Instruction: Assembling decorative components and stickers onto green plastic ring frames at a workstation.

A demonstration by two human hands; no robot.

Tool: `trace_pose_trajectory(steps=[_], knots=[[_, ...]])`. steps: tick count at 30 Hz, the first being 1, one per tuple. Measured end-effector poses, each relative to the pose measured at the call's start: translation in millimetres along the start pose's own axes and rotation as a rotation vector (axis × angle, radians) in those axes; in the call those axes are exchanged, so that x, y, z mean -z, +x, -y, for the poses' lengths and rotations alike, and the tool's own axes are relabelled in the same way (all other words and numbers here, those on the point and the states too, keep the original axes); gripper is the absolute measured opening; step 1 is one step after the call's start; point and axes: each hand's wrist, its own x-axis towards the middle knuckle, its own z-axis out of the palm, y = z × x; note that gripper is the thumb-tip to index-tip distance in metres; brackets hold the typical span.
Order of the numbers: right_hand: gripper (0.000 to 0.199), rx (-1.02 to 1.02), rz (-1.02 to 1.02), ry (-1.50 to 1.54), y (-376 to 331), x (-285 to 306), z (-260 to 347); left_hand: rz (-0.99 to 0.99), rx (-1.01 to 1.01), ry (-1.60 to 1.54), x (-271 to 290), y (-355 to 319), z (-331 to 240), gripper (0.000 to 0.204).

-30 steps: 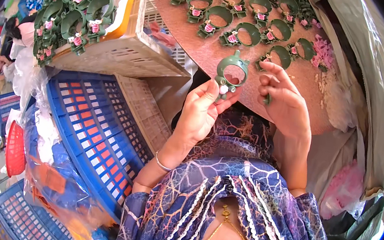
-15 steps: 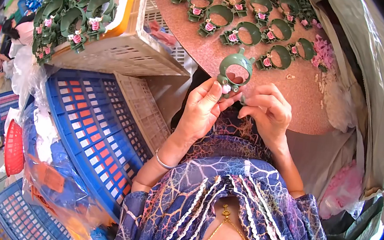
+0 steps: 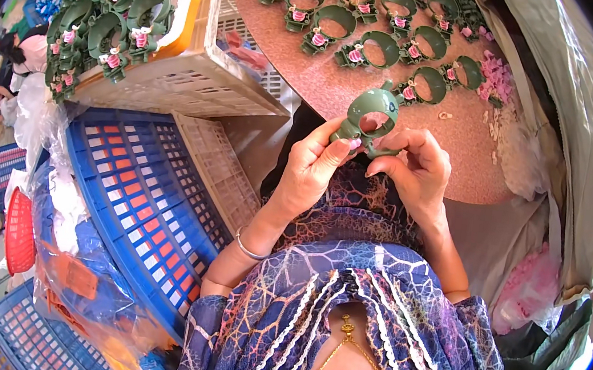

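Note:
My left hand [image 3: 311, 163] grips a green plastic frog-shaped figure [image 3: 366, 104] with a big round opening, thumb pressed near a small pink rose [image 3: 354, 143] on its lower part. The figure is tilted, its eared top toward the far right. Close beside it, my right hand [image 3: 419, 171] pinches a small green plastic part [image 3: 386, 153] against the figure's lower right side. Whether that part is joined on cannot be made out. Beyond my hands, several similar green figures [image 3: 333, 22] with pink roses lie in rows on the round reddish table [image 3: 461, 152].
At the left, more green figures [image 3: 109, 32] are heaped above a white plastic crate [image 3: 199, 75]. A blue slatted basket [image 3: 101, 196] stands below it. Pink flowers [image 3: 497, 78] and small pale pieces [image 3: 494, 131] lie on the table's right, beside grey sheeting [image 3: 572, 143].
The figure has turned in my left hand, its top swinging to the right. My right hand has brought the small green part up against the figure's lower side.

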Motion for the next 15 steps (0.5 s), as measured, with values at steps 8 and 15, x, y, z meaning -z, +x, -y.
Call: trace_pose_trajectory(steps=[8,15], knots=[[0.033,-0.335,-0.029,0.183,1,0,19,-0.052,-0.137,0.309,-9,-1,-13,0.036],[0.036,-0.157,-0.003,-0.183,0,-8,15,-0.138,-0.149,0.455,0,-11,-4,0.035]])
